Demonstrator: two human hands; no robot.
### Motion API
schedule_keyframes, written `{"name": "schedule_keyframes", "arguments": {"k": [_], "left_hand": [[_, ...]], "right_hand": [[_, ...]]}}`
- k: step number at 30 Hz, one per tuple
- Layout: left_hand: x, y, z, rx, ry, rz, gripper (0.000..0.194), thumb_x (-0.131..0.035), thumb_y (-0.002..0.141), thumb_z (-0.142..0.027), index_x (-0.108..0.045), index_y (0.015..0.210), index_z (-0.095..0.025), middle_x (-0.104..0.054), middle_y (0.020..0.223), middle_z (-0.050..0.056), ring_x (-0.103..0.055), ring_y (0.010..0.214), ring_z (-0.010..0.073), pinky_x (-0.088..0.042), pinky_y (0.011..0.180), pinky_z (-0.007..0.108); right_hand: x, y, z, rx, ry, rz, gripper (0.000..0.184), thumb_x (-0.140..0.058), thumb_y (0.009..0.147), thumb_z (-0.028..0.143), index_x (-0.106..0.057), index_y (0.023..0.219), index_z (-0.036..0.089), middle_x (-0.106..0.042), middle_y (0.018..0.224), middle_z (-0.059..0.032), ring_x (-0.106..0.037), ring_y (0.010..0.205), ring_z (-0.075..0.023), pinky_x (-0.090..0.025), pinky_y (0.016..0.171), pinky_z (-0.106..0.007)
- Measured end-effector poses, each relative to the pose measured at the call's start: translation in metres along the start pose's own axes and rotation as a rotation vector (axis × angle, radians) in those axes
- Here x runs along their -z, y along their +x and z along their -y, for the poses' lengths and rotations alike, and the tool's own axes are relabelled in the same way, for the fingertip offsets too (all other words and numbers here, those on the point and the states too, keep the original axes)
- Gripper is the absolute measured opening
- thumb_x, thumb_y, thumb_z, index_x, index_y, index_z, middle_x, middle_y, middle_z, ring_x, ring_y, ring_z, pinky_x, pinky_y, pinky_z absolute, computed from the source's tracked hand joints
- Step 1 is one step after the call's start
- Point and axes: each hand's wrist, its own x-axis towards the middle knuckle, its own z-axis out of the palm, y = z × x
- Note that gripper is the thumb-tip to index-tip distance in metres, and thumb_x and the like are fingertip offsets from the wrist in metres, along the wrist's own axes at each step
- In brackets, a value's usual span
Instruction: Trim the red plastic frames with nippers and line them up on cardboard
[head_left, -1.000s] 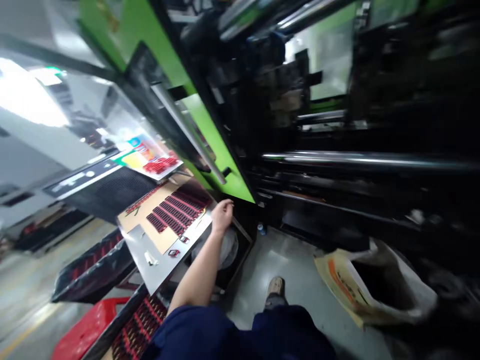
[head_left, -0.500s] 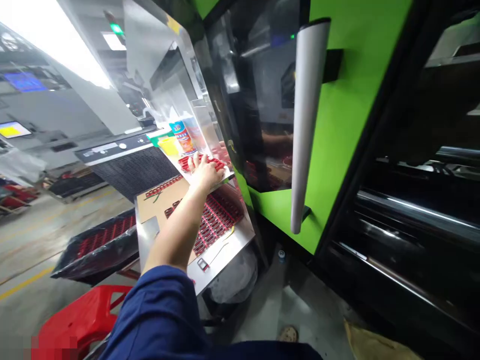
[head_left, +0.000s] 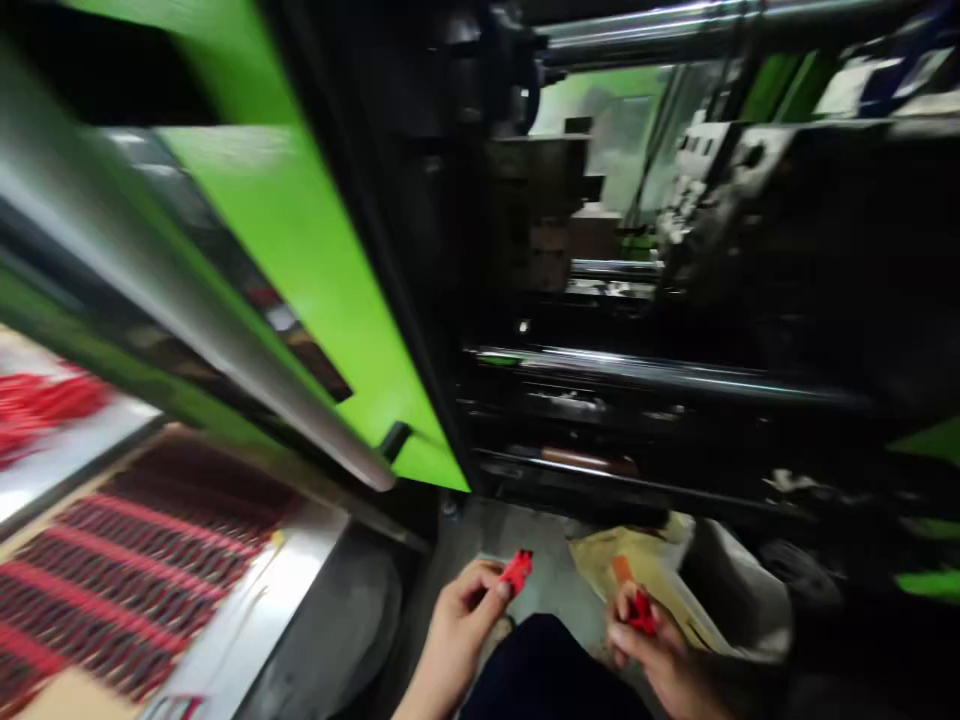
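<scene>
My left hand point(head_left: 461, 630) is low in the middle of the head view, thumb and fingers pinched on a small red plastic part point(head_left: 517, 570) with a dark notched end. To its right, my right hand point(head_left: 649, 650) is closed around another small red plastic part point(head_left: 641, 612). An orange strip point(head_left: 622, 570) rises from the fingers of this hand; blur hides what it is. Both hands are apart, above my knees and in front of the open machine. Rows of red and dark parts point(head_left: 127, 570) lie on the metal table point(head_left: 259, 615) at lower left.
A green machine door point(head_left: 300, 230) with a long grey handle point(head_left: 225, 350) stands at the left. Shiny metal bars point(head_left: 660, 370) cross the dark machine interior. A yellowish sack point(head_left: 645, 560) sits on the floor beside my right hand. A red heap point(head_left: 45, 410) rests on the shelf.
The view has swung right, from the table to the machine opening. My left hand has left the red pieces on the shelf and now holds a red part. My right hand has come into view.
</scene>
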Motion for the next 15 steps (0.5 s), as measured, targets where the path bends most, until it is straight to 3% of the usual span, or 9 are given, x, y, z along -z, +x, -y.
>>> {"name": "schedule_keyframes", "arguments": {"k": [2,3,5,7,9,12,15], "left_hand": [[-0.075,0.023,-0.001,-0.048,-0.01,0.187,0.045,-0.066,0.073,-0.073,-0.063,0.07,-0.028,-0.069,0.085,0.008,-0.064,0.083,0.0275,-0.053,0.08,0.044],[-0.105,0.033,-0.006,-0.113,-0.001,0.259,0.042,-0.067,0.075,-0.07,-0.065,0.077,-0.028,-0.071,0.092,0.009,-0.065,0.086,0.0268,-0.053,0.083,0.043],[-0.149,0.049,-0.022,-0.255,0.04,0.384,0.031,-0.069,0.081,-0.059,-0.066,0.087,-0.028,-0.072,0.107,0.009,-0.065,0.097,0.0258,-0.051,0.091,0.041],[-0.174,0.058,-0.038,-0.345,0.075,0.498,0.021,-0.067,0.088,-0.047,-0.066,0.09,-0.026,-0.071,0.112,0.01,-0.065,0.104,0.0248,-0.049,0.096,0.041],[-0.191,0.063,-0.049,-0.373,0.072,0.605,0.015,-0.068,0.087,-0.036,-0.065,0.094,-0.023,-0.07,0.115,0.01,-0.064,0.11,0.0252,-0.048,0.099,0.04],[-0.212,0.067,-0.061,-0.252,-0.069,0.747,0.025,-0.074,0.08,-0.027,-0.063,0.101,-0.021,-0.061,0.135,0.011,-0.059,0.121,0.0274,-0.048,0.097,0.038],[-0.234,0.075,-0.073,-0.136,-0.231,0.758,0.035,-0.082,0.072,-0.029,-0.057,0.093,-0.019,-0.058,0.136,0.012,-0.062,0.109,0.0241,-0.049,0.09,0.034]], "right_hand": [[0.008,-0.002,0.03,0.055,-0.009,-0.025,0.049,-0.08,0.078,0.055,-0.047,0.079,0.018,-0.061,0.088,-0.0036,-0.057,0.065,-0.014,-0.051,0.06,-0.025],[0.014,-0.003,0.042,0.09,-0.001,-0.091,0.05,-0.079,0.079,0.057,-0.047,0.08,0.018,-0.06,0.085,-0.0035,-0.057,0.065,-0.0146,-0.049,0.057,-0.023],[0.034,-0.005,0.056,0.158,0.0,-0.202,0.053,-0.078,0.081,0.058,-0.042,0.078,0.019,-0.06,0.079,-0.0026,-0.056,0.061,-0.014,-0.046,0.052,-0.021],[0.058,-0.011,0.06,0.285,-0.068,-0.305,0.051,-0.074,0.086,0.054,-0.037,0.076,0.02,-0.057,0.071,-0.0003,-0.052,0.055,-0.0124,-0.044,0.05,-0.02],[0.082,-0.019,0.062,0.479,-0.275,-0.398,0.041,-0.07,0.091,0.041,-0.039,0.075,0.02,-0.054,0.067,0.0016,-0.052,0.054,-0.0116,-0.044,0.051,-0.02],[0.11,-0.027,0.073,0.818,-0.662,-0.406,0.024,-0.062,0.093,0.017,-0.043,0.077,0.02,-0.055,0.069,0.0023,-0.056,0.058,-0.0107,-0.046,0.057,-0.019],[0.121,-0.023,0.092,1.018,-0.86,-0.337,0.021,-0.056,0.091,0.008,-0.043,0.079,0.02,-0.057,0.07,0.0031,-0.056,0.056,-0.0099,-0.045,0.056,-0.02]]}}
